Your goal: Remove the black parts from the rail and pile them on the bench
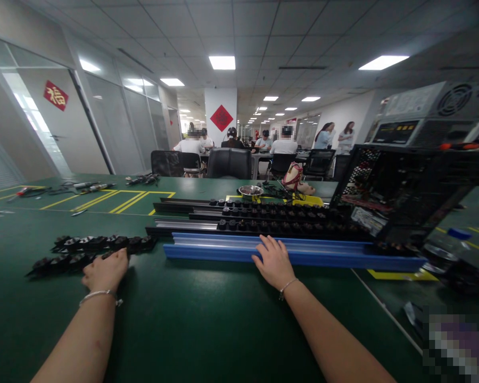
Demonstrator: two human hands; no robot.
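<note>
Resting the right hand (275, 264), fingers loosely spread, on the blue channel (211, 254) should steady it while the left hand (106, 270), curled at the black parts (85, 243) left of that channel, its grasp hidden, handles them gently.

The front rail (215, 255) is lying crosswise on the table (191, 324), and the right hand (274, 260) is resting at the middle of its near edge. Just behind this rail, other rails (183, 226) are lying roughly alongside it, with rows of small parts (287, 225) sitting in them. Left of the front rail, two rows of loose parts (72, 263) are lying, the left hand (106, 270) covering the nearer row's right end. Behind the front rail's right end, a computer case (399, 159) is standing; a bottle (449, 246) is sitting just beside that end. Farther behind the rail, a bowl (250, 190) is sitting, and tools (98, 188) are lying to its far left.
</note>
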